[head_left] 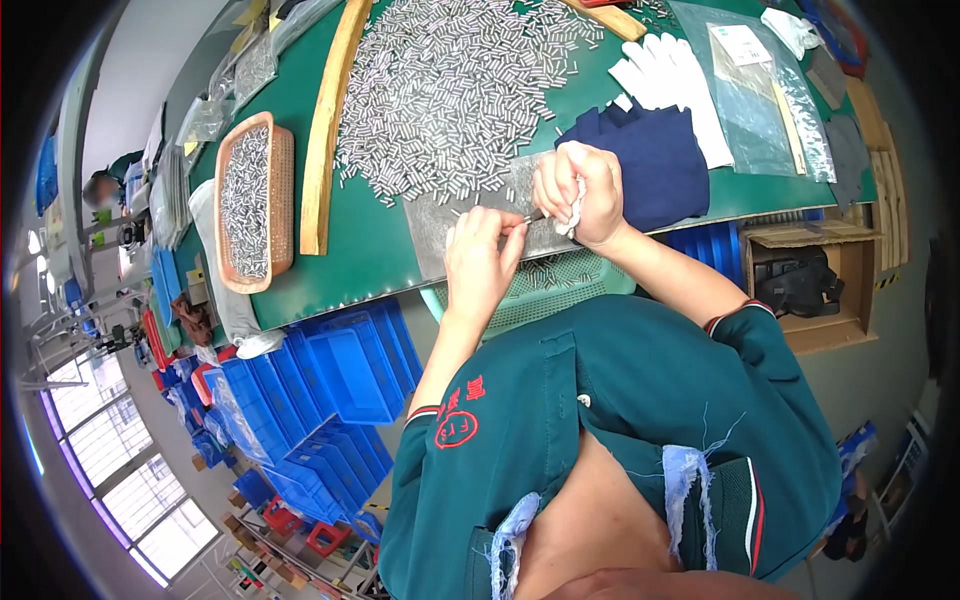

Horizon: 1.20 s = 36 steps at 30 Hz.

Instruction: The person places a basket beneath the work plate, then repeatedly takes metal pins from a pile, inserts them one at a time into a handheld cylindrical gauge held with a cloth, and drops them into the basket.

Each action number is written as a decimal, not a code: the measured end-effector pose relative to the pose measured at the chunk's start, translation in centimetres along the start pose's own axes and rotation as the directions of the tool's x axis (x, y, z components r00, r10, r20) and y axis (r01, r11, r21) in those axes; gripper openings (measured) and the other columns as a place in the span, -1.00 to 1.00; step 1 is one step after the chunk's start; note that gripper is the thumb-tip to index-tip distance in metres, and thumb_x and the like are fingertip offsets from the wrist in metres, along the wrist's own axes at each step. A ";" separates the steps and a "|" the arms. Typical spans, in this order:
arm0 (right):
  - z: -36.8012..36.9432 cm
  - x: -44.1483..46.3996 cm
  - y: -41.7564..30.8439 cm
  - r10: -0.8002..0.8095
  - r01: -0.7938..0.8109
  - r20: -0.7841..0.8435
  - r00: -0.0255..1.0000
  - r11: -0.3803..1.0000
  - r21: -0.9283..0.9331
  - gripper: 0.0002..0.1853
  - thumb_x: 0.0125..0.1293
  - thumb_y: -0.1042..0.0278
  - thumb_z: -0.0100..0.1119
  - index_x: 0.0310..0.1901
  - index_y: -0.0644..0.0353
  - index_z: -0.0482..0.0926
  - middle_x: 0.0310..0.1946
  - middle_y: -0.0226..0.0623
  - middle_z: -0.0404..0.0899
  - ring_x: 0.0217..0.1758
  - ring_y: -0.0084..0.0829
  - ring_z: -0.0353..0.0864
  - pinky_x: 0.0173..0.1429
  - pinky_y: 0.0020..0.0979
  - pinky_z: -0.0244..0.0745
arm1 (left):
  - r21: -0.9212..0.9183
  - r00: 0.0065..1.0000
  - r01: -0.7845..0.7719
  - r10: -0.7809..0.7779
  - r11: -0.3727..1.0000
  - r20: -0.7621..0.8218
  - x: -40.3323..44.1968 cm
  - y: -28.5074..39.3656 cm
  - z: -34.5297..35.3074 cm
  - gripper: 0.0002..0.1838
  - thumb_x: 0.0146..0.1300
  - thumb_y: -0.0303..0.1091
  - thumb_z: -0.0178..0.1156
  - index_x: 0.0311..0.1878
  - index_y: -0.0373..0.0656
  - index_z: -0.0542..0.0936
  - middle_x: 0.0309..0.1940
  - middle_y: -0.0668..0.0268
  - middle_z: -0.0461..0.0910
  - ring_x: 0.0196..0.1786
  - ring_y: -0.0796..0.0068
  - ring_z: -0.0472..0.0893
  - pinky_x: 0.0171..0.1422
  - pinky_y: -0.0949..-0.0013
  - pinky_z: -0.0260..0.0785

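My left hand (484, 250) pinches a small metal pin (527, 219) between thumb and fingertips, above a grey metal plate (430, 235). My right hand (585, 193) is closed around a thin dark tool (538, 215) and a bit of white cloth (574, 212); the tool's tip points at the pin. Whether the tip touches the pin is too small to tell. Beyond the hands spreads a large heap of metal pins (440, 100). Below them, at the table's edge, a green basket (545, 300) holds more pins.
A pink basket of pins (272, 200) stands at the left beside a wooden strip (325, 140). Navy cloth (665, 170), a white glove (675, 80) and plastic bags (765, 100) lie at the right. Blue bins (350, 370) are below the table. A person (105, 188) is far left.
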State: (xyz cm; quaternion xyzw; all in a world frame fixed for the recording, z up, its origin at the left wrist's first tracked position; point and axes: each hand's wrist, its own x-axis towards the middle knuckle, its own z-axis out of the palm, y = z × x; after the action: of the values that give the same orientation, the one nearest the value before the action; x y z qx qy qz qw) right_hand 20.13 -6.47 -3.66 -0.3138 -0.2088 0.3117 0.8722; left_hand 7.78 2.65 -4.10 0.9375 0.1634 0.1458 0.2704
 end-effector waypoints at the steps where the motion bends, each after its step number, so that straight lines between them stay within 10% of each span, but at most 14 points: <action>1: 0.0 0.0 0.0 -0.016 0.016 0.005 1.000 1.000 0.002 -0.54 0.35 0.20 -0.31 -0.73 0.16 0.15 -0.85 -0.38 0.12 -0.84 -0.58 0.05 -0.70 -0.52 0.05 | -0.009 1.000 0.007 -0.007 1.000 0.011 0.0 0.0 -0.1 -0.90 -0.02 -0.42 0.26 -0.42 -0.11 0.52 -0.51 0.35 0.44 -0.37 0.33 0.45 -0.26 0.32 0.24; 11: -0.3 -0.1 0.4 -0.019 0.020 0.038 0.999 1.000 -0.018 -0.54 0.33 0.25 -0.29 -0.75 0.18 0.17 -0.85 -0.36 0.16 -0.83 -0.57 0.09 -0.70 -0.51 0.06 | -0.021 1.000 0.005 -0.005 1.000 0.017 0.0 -0.1 0.0 -0.89 -0.03 -0.41 0.26 -0.43 -0.11 0.52 -0.52 0.36 0.43 -0.37 0.34 0.45 -0.26 0.32 0.24; 15: -0.5 -0.2 0.9 -0.176 0.314 0.327 0.929 0.843 -0.437 -0.52 0.32 0.17 -0.24 -0.72 0.26 0.27 -0.79 -0.38 0.31 -0.74 -0.56 0.27 -0.64 -0.47 0.09 | 0.010 0.999 -0.016 0.016 1.000 0.031 0.3 0.1 -0.2 -0.88 -0.04 -0.42 0.26 -0.40 -0.10 0.52 -0.53 0.36 0.43 -0.37 0.33 0.45 -0.26 0.31 0.24; 19: 0.2 -0.1 0.1 -0.009 0.007 -0.026 1.000 0.998 -0.062 -0.55 0.33 0.24 -0.28 -0.74 0.17 0.14 -0.86 -0.37 0.13 -0.84 -0.57 0.06 -0.71 -0.51 0.05 | 0.043 0.999 -0.038 0.036 0.998 0.036 0.4 0.8 -0.5 -0.87 -0.02 -0.45 0.22 -0.35 -0.09 0.52 -0.47 0.36 0.44 -0.35 0.33 0.45 -0.25 0.31 0.24; 26: 0.3 0.0 -0.1 0.026 -0.028 -0.036 0.999 0.999 -0.046 -0.55 0.33 0.25 -0.30 -0.74 0.16 0.14 -0.86 -0.37 0.13 -0.84 -0.58 0.03 -0.71 -0.51 0.03 | 0.039 0.974 -0.217 0.214 0.975 0.080 0.2 -0.2 -1.0 -0.89 0.00 -0.44 0.21 -0.35 -0.09 0.52 -0.40 0.34 0.44 -0.32 0.33 0.44 -0.23 0.32 0.24; 36: 0.0 -0.1 -0.2 0.061 -0.060 0.047 0.997 0.998 -0.021 -0.54 0.34 0.24 -0.29 -0.75 0.15 0.14 -0.86 -0.37 0.14 -0.84 -0.59 0.04 -0.70 -0.50 0.07 | 0.072 0.999 -0.040 0.040 0.997 -0.011 -0.3 0.4 -0.1 -0.88 -0.02 -0.40 0.25 -0.39 -0.11 0.51 -0.44 0.33 0.42 -0.32 0.31 0.43 -0.24 0.31 0.23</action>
State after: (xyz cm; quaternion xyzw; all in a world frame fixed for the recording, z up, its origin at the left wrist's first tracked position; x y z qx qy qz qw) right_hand 20.18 -6.67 -3.51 -0.3208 -0.2231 0.3433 0.8541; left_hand 7.54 2.28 -3.88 0.9488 0.1514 0.1512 0.2324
